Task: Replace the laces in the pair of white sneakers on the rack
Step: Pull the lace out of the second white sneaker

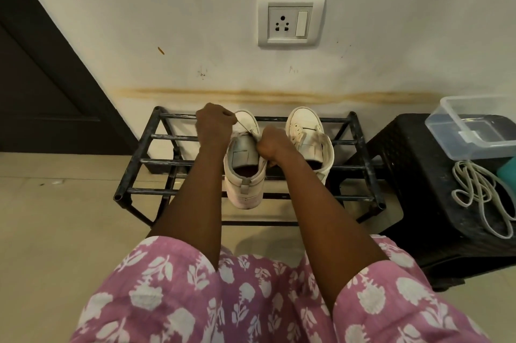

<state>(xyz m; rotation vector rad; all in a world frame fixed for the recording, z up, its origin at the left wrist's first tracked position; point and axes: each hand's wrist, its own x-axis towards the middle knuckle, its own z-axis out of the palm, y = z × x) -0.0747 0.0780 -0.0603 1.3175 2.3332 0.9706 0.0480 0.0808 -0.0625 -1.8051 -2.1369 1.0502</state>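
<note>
Left sneaker: on top of rack, heel overhanging the front bar; right sneaker just beside it, wall close behind both.
Left hand: curled, pinching lace, which runs taut.
Right hand: a fist at the shoe's collar, apparently gripping it.
Black stool, to the right: carries clear tub and coiled laces.

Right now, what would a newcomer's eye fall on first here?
At mid-frame, on the black rack, the left hand pinches a taut lace of a white sneaker while the right hand grips its edge. A coil of loose laces lies on the black stool at right.
</note>
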